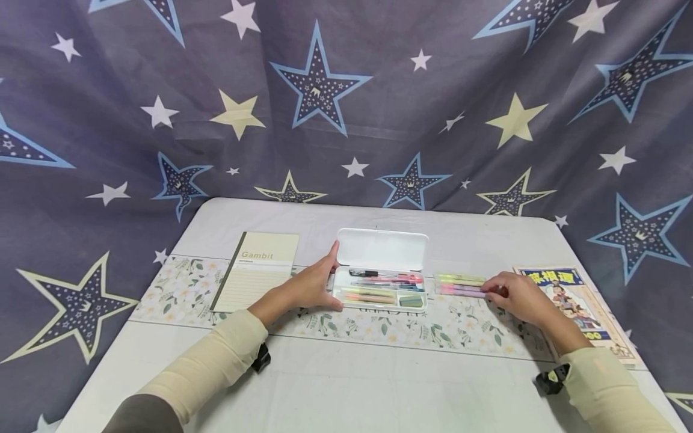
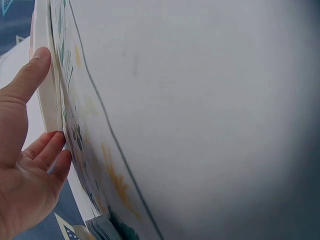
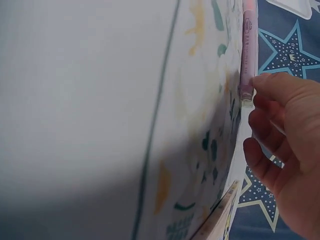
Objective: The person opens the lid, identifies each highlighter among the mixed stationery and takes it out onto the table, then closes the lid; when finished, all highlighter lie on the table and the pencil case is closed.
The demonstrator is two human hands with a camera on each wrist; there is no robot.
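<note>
In the head view, a white pencil case (image 1: 382,249) lies with its lid raised. Several pens (image 1: 387,278) fill its back section; colored sticks (image 1: 368,297) and a greenish block (image 1: 411,301) lie in front. My left hand (image 1: 310,287) holds the case's left end, thumb at the front corner and fingers along the side. In the left wrist view that thumb (image 2: 37,70) presses the front wall. My right hand (image 1: 518,294) pinches the right end of a clear pack of highlighters (image 1: 460,285), yellow to purple. Its purple highlighter (image 3: 248,50) shows in the right wrist view.
A cream notebook (image 1: 260,270) marked "Gambit" lies left of the case, partly behind my left forearm. An illustrated book (image 1: 576,307) lies at the right, partly under my right forearm. Floral cloth crosses the white table (image 1: 357,391); a starry curtain (image 1: 346,150) hangs behind.
</note>
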